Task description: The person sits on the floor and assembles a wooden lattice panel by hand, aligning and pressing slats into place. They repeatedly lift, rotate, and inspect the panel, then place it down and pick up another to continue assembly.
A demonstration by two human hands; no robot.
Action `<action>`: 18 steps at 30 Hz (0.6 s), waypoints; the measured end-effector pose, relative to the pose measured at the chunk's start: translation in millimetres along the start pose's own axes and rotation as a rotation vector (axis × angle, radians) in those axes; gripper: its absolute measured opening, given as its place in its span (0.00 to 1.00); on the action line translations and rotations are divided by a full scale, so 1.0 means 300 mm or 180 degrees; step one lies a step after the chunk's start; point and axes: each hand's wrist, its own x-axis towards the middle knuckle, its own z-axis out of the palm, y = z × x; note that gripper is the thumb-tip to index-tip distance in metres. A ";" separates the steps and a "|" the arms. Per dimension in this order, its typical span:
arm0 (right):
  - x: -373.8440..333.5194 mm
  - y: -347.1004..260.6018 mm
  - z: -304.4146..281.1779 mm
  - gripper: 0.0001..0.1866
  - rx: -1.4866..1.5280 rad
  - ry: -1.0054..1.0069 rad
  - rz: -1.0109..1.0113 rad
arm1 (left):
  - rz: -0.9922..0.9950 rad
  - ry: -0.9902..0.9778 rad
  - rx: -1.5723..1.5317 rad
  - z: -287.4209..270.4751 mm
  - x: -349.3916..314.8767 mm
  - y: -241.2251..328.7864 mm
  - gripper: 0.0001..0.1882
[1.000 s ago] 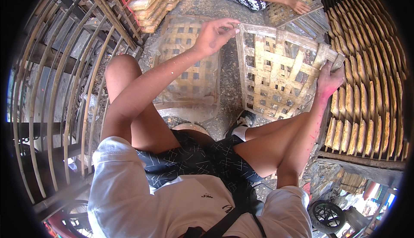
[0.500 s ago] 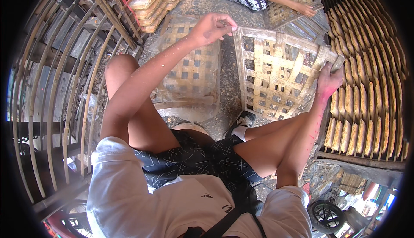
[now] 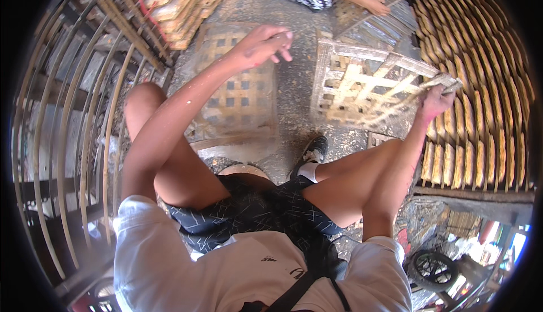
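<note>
My right hand (image 3: 436, 101) grips the corner of a woven bamboo tray (image 3: 367, 80) with a pale wooden frame, held tilted off the floor to the right of centre. My left hand (image 3: 263, 47) is in the air with loosely bent fingers apart, holding nothing, with a gap between it and that tray. Below my left hand lies another woven tray (image 3: 237, 105) on the floor, which looks covered by a cloudy, see-through sheet; my left forearm hides part of it.
Racks of light-brown slabs (image 3: 458, 165) rise on the right, stacked trays (image 3: 175, 1) at the far left. A slatted bamboo rack (image 3: 68, 125) stands along my left. Ahead, another person's hand (image 3: 376, 6) rests on a woven tray (image 3: 362, 1). A motorcycle wheel (image 3: 434, 269) shows behind right.
My left hand has let go of the tray's upper left corner and moved left. The tray, still in my right hand, has tipped to a steeper angle.
</note>
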 end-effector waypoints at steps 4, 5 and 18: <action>0.019 0.032 -0.004 0.17 0.0378 0.0185 0.0200 | -0.0058 0.0039 0.0209 0.044 -0.010 0.000 0.14; 0.031 0.024 -0.002 0.17 0.0439 0.0164 0.0392 | 0.0108 -0.0087 0.0105 0.049 -0.027 0.009 0.14; 0.015 -0.136 0.193 0.37 0.2055 -0.0323 0.1599 | 0.1484 -0.1052 0.1892 0.383 -0.179 -0.045 0.51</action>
